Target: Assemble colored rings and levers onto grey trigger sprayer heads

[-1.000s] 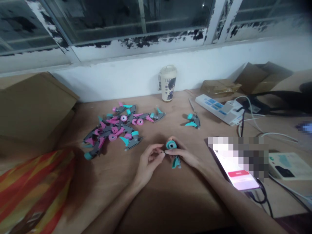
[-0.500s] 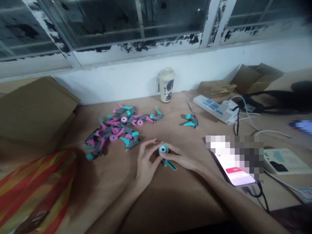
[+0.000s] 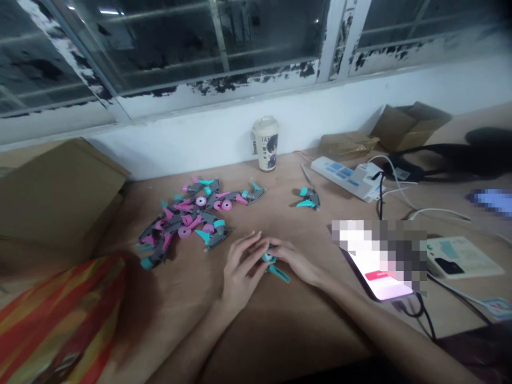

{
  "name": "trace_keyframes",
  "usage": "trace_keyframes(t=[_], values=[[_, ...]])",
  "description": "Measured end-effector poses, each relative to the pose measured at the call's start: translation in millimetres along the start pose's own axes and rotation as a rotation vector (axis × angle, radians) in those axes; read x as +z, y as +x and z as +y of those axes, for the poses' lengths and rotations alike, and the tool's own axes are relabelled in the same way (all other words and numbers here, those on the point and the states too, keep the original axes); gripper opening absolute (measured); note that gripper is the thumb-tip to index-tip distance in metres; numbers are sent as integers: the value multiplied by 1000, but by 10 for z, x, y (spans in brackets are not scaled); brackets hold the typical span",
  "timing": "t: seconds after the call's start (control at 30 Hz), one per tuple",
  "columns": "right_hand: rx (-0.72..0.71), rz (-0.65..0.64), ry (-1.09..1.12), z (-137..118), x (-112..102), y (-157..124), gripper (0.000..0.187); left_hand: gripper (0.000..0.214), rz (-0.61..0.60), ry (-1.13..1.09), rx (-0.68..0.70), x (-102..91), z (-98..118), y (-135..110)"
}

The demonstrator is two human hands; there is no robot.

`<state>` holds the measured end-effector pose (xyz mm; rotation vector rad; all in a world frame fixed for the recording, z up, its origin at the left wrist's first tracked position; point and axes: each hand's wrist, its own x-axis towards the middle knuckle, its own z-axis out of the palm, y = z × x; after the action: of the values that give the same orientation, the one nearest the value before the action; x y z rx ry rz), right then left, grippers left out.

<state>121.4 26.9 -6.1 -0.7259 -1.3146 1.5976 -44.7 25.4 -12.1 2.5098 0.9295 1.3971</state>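
Between both hands is a trigger spray head (image 3: 279, 273) with a teal collar and a teal trigger pointing down to the right. My left hand (image 3: 241, 269) closes on it from the left, fingers curved over its top. From the right, my right hand (image 3: 296, 262) grips the same piece, its fingers at the collar. Most of the grey body is hidden behind the fingers. Left of the hands lies a heap of grey spray heads (image 3: 192, 216) with pink or teal collars and triggers. Beyond my right hand, a single teal and grey spray head (image 3: 310, 198) rests apart.
A printed cup (image 3: 267, 145) stands against the wall. To the right are a white power strip (image 3: 340, 177) with cables, a lit phone (image 3: 384, 277) and a white device (image 3: 466, 257). Cardboard boxes (image 3: 60, 186) and a red-yellow striped bag (image 3: 60, 320) occupy the left.
The fingers of my right hand have shifted over the collar, which is now more covered and tipped. The whole view has shifted slightly; the heap looks unchanged.
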Motion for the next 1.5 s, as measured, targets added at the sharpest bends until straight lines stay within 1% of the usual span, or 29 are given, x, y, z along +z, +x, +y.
trace_keyframes(t=[0.1,0.23,0.4,0.5,0.63,0.73,0.83,1.0,1.33,1.5], values=[[52,24,116,56,-5,3,21,45,-13,-30,7,29,-15,-6],[89,36,205,89,-1,3,15,42,-45,-31,-56,45,-23,-20],[131,35,392,113,53,43,16,41,-90,-17,-98,19,-29,-24],[142,30,486,122,75,61,14,40,-109,27,-64,0,-45,-9],[166,11,559,127,48,59,11,42,-128,73,24,-15,-58,8],[194,-2,584,107,17,53,16,43,-148,80,81,-24,-53,8],[218,-5,592,69,6,51,20,44,-163,78,101,-25,-48,-1],[232,0,601,30,0,48,25,44,-163,62,103,-18,-40,-6],[247,4,597,64,-47,44,31,40,-176,73,112,-20,-22,1],[235,24,597,72,-22,57,27,38,-191,62,97,-11,-27,-8]])
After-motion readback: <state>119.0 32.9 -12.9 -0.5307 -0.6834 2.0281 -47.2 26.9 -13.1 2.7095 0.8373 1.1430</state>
